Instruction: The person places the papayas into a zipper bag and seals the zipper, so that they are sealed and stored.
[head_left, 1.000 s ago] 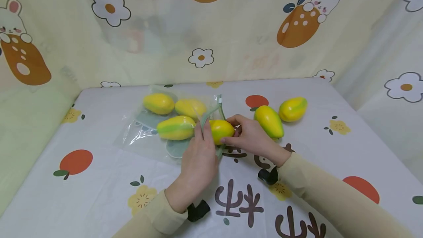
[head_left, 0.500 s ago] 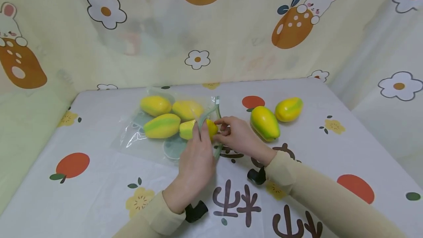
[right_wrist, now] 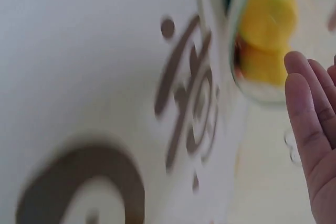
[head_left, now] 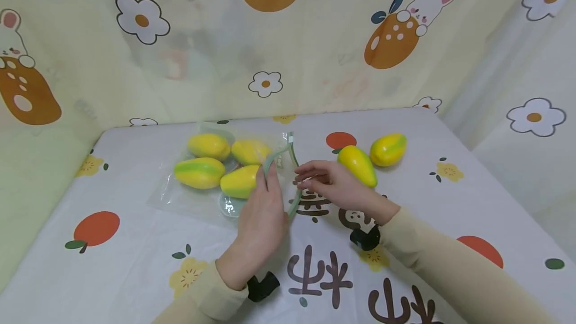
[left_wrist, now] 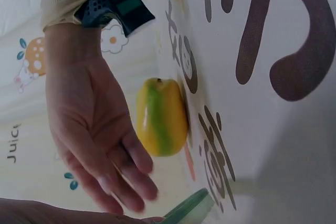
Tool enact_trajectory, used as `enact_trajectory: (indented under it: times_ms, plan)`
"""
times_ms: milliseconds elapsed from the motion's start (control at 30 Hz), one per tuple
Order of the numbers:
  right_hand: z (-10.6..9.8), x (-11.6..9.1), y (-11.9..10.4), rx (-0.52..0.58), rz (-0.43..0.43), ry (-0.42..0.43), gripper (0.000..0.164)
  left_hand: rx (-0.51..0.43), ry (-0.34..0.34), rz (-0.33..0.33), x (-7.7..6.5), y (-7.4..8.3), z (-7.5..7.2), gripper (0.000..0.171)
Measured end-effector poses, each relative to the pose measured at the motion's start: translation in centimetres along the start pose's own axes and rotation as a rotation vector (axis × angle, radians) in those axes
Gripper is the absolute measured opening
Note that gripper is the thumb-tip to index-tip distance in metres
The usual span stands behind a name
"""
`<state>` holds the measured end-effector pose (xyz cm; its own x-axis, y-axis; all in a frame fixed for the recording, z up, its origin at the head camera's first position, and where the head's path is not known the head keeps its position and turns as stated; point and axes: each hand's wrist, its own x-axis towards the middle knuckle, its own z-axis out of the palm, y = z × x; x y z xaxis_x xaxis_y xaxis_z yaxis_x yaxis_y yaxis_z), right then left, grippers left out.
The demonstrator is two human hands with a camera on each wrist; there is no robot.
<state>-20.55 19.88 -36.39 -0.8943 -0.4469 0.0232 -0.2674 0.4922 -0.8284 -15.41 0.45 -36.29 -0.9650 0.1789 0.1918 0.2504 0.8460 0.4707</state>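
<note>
A clear zip bag [head_left: 168, 199] with a green rim lies on the table, its mouth spread toward the right. Inside rest several yellow-green mangoes [head_left: 200, 173], the nearest one [head_left: 237, 182] partly behind my left fingers. My left hand [head_left: 264, 216] pinches the near side of the rim between its fingers. At the mouth, my right hand [head_left: 337, 184] holds nothing, its fingers extended and loosely bent. The right wrist view shows the right hand's fingers [right_wrist: 304, 114] beside the opening, with blurred mangoes [right_wrist: 268, 17] within.
Two loose mangoes lie right of the bag: one [head_left: 358, 165] just behind my right hand, the other [head_left: 389, 149] farther back. The printed tablecloth [head_left: 135, 264] meets a patterned cloth wall [head_left: 202, 84] at the back.
A mango held by my right hand at the bag's mouth has gone in and been let go. Mangoes inside have shifted left. My right hand has drawn back slightly; the left keeps its pinch.
</note>
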Motion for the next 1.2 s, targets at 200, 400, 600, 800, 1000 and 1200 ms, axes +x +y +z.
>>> enact_trajectory:
  times_ms: [200,400,600,800,1000,1200]
  plan:
    - [-3.9,-2.5,0.7,-0.005,0.03,0.092,0.03,-0.008,0.003,0.004,-0.2,0.1,-0.1,0.091]
    - [-7.9,-4.9,1.7,-0.089,0.083,0.196,0.032,-0.008,0.01,0.011,-0.2,0.0,0.0,0.092]
    - [-11.6,-6.6,3.4,-0.173,0.133,0.301,0.034,-0.019,0.008,0.006,-0.2,0.1,0.0,0.091]
    - [-14.7,-7.1,5.4,-0.221,0.231,0.384,0.04,-0.024,0.01,0.002,-0.2,0.0,0.0,0.092]
    - [-15.8,-6.7,6.8,-0.294,0.271,0.392,0.044,-0.035,0.013,-0.002,-0.3,-0.2,0.1,0.095]
    - [-14.7,-5.8,7.8,-0.559,0.151,0.378,0.046,-0.028,0.027,0.015,-0.2,-0.1,0.2,0.094]
